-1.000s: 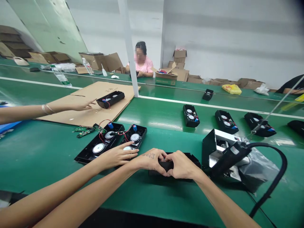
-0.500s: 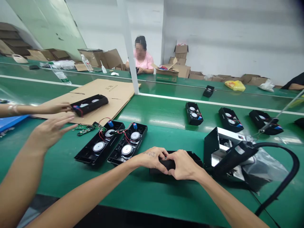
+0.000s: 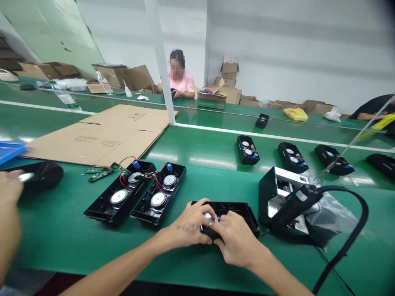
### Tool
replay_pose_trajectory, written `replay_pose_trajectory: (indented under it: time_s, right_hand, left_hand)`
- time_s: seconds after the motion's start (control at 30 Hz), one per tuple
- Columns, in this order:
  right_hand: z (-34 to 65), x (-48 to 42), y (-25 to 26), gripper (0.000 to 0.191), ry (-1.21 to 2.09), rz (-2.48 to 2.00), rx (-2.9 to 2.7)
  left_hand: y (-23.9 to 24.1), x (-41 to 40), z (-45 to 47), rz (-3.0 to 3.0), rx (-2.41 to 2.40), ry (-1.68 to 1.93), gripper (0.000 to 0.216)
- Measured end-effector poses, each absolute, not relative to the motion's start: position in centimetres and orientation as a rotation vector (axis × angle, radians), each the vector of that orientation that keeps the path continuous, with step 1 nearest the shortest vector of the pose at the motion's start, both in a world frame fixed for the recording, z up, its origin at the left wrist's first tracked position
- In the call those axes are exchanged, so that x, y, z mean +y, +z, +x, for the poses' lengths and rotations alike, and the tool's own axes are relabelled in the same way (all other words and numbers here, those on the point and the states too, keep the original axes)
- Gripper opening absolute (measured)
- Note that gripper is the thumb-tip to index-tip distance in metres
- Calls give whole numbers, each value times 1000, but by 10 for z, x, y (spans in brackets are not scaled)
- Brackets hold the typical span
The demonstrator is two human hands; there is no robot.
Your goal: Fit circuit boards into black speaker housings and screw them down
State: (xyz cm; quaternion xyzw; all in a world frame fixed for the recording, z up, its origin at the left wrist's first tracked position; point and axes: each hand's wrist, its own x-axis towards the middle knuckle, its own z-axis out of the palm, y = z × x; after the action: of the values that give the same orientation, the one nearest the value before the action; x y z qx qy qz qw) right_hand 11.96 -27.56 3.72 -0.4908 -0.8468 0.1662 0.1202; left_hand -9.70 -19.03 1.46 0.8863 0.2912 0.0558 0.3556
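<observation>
A black speaker housing (image 3: pixel 243 211) lies crosswise on the green bench in front of me, its open side up. My left hand (image 3: pixel 193 222) curls round its left part, fingers bent over the near rim beside a silver round speaker driver (image 3: pixel 209 220). My right hand (image 3: pixel 236 238) is closed at the same spot, thumb and fingers against the near wall. What the fingertips pinch is partly hidden. Left of my hands, two open speaker housings (image 3: pixel 159 201) with silver drivers and red wires lie side by side. Small green circuit boards (image 3: pixel 101 173) lie at their far end.
A co-worker's hand (image 3: pixel 9 189) holds a black speaker housing (image 3: pixel 43 174) at far left. A black-and-white machine (image 3: pixel 273 197) with a thick black hose (image 3: pixel 354 234) stands at right. Several housings (image 3: pixel 248 150) sit beyond it. Flat cardboard (image 3: pixel 101 127) lies back left; another person (image 3: pixel 182 80) sits opposite.
My hands have lowered and spread slightly, and the housing's inside and silver driver now show. The co-worker has brought a housing from the cardboard to the front left. The view has shifted slightly.
</observation>
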Motion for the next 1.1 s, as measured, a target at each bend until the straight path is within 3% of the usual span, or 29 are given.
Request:
replay_pose_trajectory:
  time_s: [0.07,0.2,0.3,0.43,0.6,0.7,0.87,1.1]
  right_hand:
    - [136,-300,38,30,262,-1278,-2256]
    - [189,-328,38,40,-287,-1328,-1189]
    - [221,-325,33,59,-112,-1639,-792]
    - [226,-308,17,52,410,-1576,-718]
    - [213,-302,8,48,501,-1289,-684]
    - [221,-311,30,44,450,-1228,-656]
    - [249,-318,73,47,98,-1114,-633]
    - [262,-295,63,40,82,-1392,-766]
  left_hand:
    - [2,-209,-104,2429,712,207,18]
    - [-22,-228,-116,2775,600,446,24]
    - [-28,-228,-118,2830,586,550,30]
    - [-28,-222,-115,2827,543,672,32]
    - [-35,-216,-114,2777,540,692,32]
    - [-42,-212,-115,2708,536,740,28]
    - [-50,-211,-112,2701,556,720,23]
    - [-61,-219,-100,2775,589,692,21]
